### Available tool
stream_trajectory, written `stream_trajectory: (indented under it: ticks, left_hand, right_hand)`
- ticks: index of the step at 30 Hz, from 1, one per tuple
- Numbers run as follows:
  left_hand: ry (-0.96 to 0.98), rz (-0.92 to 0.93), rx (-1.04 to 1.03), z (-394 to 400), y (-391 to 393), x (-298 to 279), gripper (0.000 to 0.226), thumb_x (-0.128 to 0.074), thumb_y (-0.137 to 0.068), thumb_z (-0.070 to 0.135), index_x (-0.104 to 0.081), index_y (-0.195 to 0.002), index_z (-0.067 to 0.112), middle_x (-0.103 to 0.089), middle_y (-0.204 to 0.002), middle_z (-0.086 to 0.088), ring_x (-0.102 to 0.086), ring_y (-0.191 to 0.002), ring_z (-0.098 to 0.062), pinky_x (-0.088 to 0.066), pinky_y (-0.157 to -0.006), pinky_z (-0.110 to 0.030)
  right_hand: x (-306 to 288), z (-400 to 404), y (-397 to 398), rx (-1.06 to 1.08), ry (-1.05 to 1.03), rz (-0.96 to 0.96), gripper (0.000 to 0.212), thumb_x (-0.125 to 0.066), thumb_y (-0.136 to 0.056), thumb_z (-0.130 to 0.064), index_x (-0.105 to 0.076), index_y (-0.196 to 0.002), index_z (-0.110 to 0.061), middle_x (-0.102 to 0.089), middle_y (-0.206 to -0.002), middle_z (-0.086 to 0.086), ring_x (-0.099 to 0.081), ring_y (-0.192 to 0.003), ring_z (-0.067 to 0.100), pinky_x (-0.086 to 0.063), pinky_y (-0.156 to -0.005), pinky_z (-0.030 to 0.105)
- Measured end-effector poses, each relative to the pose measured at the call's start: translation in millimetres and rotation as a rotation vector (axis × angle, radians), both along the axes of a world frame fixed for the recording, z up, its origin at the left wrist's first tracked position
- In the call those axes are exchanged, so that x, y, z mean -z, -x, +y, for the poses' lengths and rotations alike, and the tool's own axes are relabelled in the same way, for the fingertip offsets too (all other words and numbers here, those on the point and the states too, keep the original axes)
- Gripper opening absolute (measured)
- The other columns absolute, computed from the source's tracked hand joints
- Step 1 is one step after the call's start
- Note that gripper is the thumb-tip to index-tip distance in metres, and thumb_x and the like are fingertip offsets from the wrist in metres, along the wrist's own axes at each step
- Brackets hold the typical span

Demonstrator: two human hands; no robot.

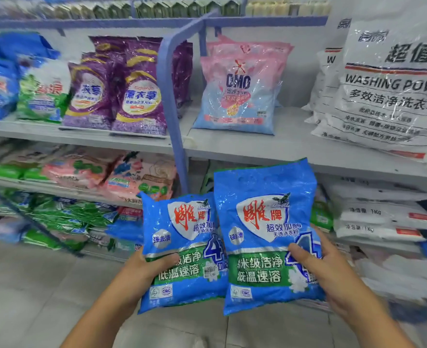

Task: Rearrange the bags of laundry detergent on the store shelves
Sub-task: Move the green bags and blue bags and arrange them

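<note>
So each hand has its own bag: the left hand point(144, 266) has its thumb over the smaller blue bag point(182, 249) at lower centre, and the right hand point(330, 267) grips the bigger blue bag point(267, 234), which overlaps the small one's right edge. Both stand upright, long axis vertical, red brush-script logo, "4" and "低温速溶" on the green band. The bare stretch of middle shelf point(292, 144) sits right above them, nearer the right hand I'd say. Behind it: pink OMO bag point(240, 91), purple "薰衣草" bags point(137, 94), white "WASHING POWD" sack point(388, 89) at upper right.

Bright, even light; glare on the plastic bags point(142, 96) — edges blurred and bowed; centre print sharp.
</note>
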State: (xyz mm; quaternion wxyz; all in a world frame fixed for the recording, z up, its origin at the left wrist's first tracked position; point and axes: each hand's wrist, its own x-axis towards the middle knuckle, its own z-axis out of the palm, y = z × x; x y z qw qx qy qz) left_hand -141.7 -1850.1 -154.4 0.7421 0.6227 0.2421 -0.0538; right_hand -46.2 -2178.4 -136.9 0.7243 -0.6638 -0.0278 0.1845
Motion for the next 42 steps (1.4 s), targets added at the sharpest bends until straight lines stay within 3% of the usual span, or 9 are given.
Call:
stream_trajectory:
  ticks: [4,8,10,21,25,31,35,39,42]
  left_hand:
    - [-0.016,-0.043,-0.096,38,37,-18,0.104,-0.103,-0.027,0.042,-0.069,-0.119,0.009,-0.076,-0.11,-0.021,-0.074,-0.094,-0.044,-0.061,-0.082,-0.054]
    - [-0.017,-0.09,-0.202,84,69,-31,0.108,-0.104,-0.019,0.042,-0.07,-0.115,0.007,-0.077,-0.106,-0.022,-0.076,-0.086,-0.041,-0.064,-0.065,-0.044]
    - [-0.026,-0.108,-0.237,116,82,-34,0.108,-0.104,-0.019,0.042,-0.069,-0.116,0.008,-0.077,-0.107,-0.022,-0.076,-0.087,-0.042,-0.064,-0.069,-0.047]
    - [-0.153,-0.252,-0.355,367,104,-78,0.072,-0.091,-0.051,0.033,-0.067,-0.118,0.018,-0.079,-0.107,-0.014,-0.077,-0.092,-0.037,-0.062,-0.077,-0.049]
    - [-0.141,-0.266,-0.386,442,105,-89,0.092,-0.099,-0.036,0.04,-0.067,-0.119,0.015,-0.078,-0.107,-0.015,-0.077,-0.091,-0.036,-0.063,-0.067,-0.041]
    - [-0.106,-0.299,-0.409,522,83,-92,0.108,-0.103,-0.029,0.047,-0.065,-0.125,0.014,-0.076,-0.112,-0.018,-0.075,-0.094,-0.041,-0.062,-0.074,-0.048]
    - [-0.139,-0.302,-0.407,567,54,-97,0.107,-0.103,-0.027,0.048,-0.066,-0.122,0.013,-0.077,-0.11,-0.02,-0.076,-0.092,-0.042,-0.062,-0.074,-0.048]
    - [-0.195,-0.251,-0.419,616,29,-110,0.109,-0.102,-0.026,0.049,-0.066,-0.123,0.015,-0.077,-0.108,-0.018,-0.076,-0.092,-0.042,-0.062,-0.077,-0.053]
    - [-0.248,-0.235,-0.433,656,14,-127,0.106,-0.102,-0.028,0.049,-0.067,-0.122,0.016,-0.078,-0.107,-0.018,-0.076,-0.091,-0.043,-0.06,-0.083,-0.057]
  right_hand:
    - [-15,49,6,-0.051,-0.115,0.002,0.055,-0.083,-0.066,-0.025,-0.066,-0.118,-0.028,-0.08,-0.103,0.006,-0.078,-0.085,0.027,-0.064,-0.063,0.035]
    - [-26,115,10,-0.162,-0.118,-0.007,0.079,-0.097,-0.045,-0.046,-0.067,-0.116,-0.03,-0.08,-0.104,0.007,-0.078,-0.088,0.03,-0.064,-0.065,0.037]
    - [-25,152,9,-0.207,-0.133,-0.018,0.065,-0.089,-0.059,-0.034,-0.067,-0.119,-0.027,-0.079,-0.107,0.008,-0.077,-0.091,0.032,-0.064,-0.072,0.042]
    - [-55,414,24,-0.248,-0.108,-0.16,0.084,-0.091,-0.021,-0.074,-0.072,-0.1,-0.05,-0.08,-0.105,-0.002,-0.078,-0.093,0.023,-0.058,-0.09,0.049]
    - [-69,487,27,-0.251,-0.123,-0.17,0.086,-0.091,-0.017,-0.073,-0.073,-0.097,-0.047,-0.08,-0.103,-0.002,-0.078,-0.089,0.022,-0.063,-0.071,0.036]
    - [-84,556,9,-0.253,-0.124,-0.222,0.059,-0.09,-0.055,-0.05,-0.073,-0.11,-0.037,-0.08,-0.106,0.0,-0.078,-0.093,0.021,-0.062,-0.082,0.042]
    - [-90,608,-28,-0.279,-0.155,-0.226,0.086,-0.093,-0.023,-0.07,-0.074,-0.103,-0.045,-0.08,-0.105,0.0,-0.077,-0.094,0.024,-0.061,-0.085,0.047]
    - [-94,668,-76,-0.244,-0.212,-0.219,0.094,-0.094,-0.022,-0.07,-0.071,-0.109,-0.043,-0.079,-0.107,0.003,-0.077,-0.093,0.032,-0.053,-0.095,0.064]
    - [-107,716,-100,-0.236,-0.25,-0.237,0.097,-0.092,-0.025,-0.073,-0.068,-0.113,-0.042,-0.079,-0.109,-0.001,-0.077,-0.093,0.026,-0.056,-0.093,0.054]
